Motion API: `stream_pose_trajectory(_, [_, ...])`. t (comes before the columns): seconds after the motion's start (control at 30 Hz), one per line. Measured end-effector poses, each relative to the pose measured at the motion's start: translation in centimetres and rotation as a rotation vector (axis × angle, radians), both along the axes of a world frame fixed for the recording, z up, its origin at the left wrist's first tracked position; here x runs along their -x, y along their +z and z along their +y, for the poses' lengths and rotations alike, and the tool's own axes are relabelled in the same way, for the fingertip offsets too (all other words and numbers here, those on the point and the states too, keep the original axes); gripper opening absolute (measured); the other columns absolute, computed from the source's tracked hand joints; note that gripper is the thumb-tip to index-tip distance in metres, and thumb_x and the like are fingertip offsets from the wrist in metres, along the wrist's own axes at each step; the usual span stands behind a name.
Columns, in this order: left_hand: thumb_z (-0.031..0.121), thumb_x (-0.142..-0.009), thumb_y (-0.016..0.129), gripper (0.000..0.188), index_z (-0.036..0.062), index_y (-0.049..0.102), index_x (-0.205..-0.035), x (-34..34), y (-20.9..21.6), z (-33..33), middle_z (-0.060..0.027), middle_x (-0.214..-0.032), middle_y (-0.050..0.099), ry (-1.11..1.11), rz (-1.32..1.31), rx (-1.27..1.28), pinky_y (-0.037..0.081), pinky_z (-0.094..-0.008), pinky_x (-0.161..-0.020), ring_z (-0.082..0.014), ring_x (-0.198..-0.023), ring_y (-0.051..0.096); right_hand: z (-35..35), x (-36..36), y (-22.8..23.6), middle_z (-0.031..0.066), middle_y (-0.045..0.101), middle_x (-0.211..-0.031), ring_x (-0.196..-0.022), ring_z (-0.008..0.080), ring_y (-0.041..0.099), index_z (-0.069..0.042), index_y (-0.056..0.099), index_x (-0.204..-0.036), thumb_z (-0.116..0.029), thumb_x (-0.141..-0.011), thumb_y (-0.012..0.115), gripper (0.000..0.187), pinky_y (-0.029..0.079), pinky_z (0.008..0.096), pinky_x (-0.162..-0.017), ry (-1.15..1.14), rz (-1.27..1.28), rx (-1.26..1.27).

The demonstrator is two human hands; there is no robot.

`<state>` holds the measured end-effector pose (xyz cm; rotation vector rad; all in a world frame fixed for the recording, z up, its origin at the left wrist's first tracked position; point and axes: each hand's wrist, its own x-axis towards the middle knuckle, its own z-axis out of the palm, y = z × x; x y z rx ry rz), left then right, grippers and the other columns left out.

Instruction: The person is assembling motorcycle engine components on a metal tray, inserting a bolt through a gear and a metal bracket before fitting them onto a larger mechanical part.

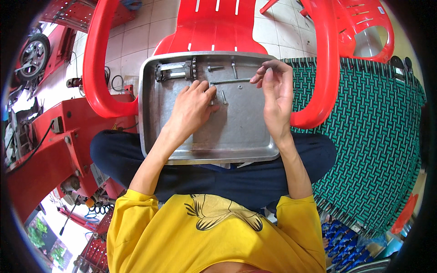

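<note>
Over the metal tray (236, 141), my left hand (193, 105) reaches down with bent fingers closed near a small metal piece. The fingers hide whatever lies between them. A short bolt (224, 97) lies just right of these fingertips. My right hand (276, 93) is over the tray's right side, its fingers loosely curved and the thumb apart. A long thin metal rod (231, 82) stretches from near my left fingers to my right fingertips; whether they touch it is unclear. A cylindrical metal part with toothed ends (175, 71) sits in the tray's far left corner.
Farther back in the tray lie a dark-headed bolt (215, 68), another bolt (234, 70) and a small nut (240, 87). The tray rests on my legs and against a red plastic chair (214, 32). Red machinery (50, 132) stands left; a green woven seat (364, 136) is right.
</note>
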<state>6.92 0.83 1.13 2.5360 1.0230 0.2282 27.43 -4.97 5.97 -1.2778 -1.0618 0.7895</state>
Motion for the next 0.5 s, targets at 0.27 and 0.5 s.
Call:
stream_pose_trajectory(0.27, [0.013, -0.068, 0.092, 0.068, 0.0081, 0.058, -0.128, 1.4, 2.4, 3.3, -0.0123, -0.125, 0.058, 0.248, -0.107, -0.195, 0.045, -0.0461, -0.100, -0.0351, -0.118, 0.057, 0.1, 0.0, -0.9, 0.0076, 0.065, -0.105, -0.092, 0.0128, 0.064, -0.001, 0.057, -0.124, -0.017, -0.106, 0.066, 0.025, 0.052, 0.0301, -0.082, -0.023, -0.169, 0.045])
stream_pose_trajectory(0.5, [0.012, -0.073, 0.088, 0.076, 0.0058, 0.053, -0.140, 3.1, -0.2, 4.9, -0.0137, -0.135, 0.059, 0.221, -0.011, -0.216, 0.042, -0.0466, -0.110, -0.0343, -0.129, 0.055, 0.5, 0.3, -0.3, 0.0126, 0.067, -0.108, -0.095, 0.0265, 0.068, -0.003, 0.060, -0.124, -0.014, -0.096, 0.073, 0.032, 0.051, 0.0394, -0.089, 0.093, -0.632, 0.139])
